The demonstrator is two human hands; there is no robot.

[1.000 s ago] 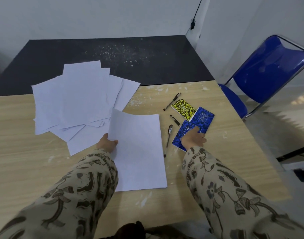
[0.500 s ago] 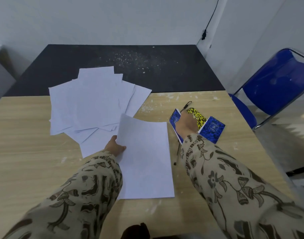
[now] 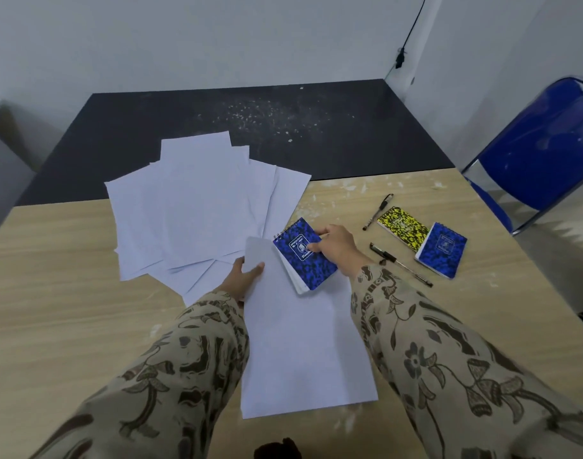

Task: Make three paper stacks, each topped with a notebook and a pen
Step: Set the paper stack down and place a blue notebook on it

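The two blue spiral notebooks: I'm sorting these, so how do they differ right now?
The blue speckled notebook in hand is gripped by the right hand over the near white paper stack; the blue speckled notebook on the table lies untouched on the wooden table, beside the yellow speckled notebook. Both share covers and white labels.

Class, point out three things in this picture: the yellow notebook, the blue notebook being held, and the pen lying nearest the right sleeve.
Yellow notebook [image 3: 403, 227], head view, middle of its cover.
Held blue notebook [image 3: 305, 253], head view, centre of its cover.
Pen nearest the right sleeve [image 3: 401, 264], head view, mid-barrel.
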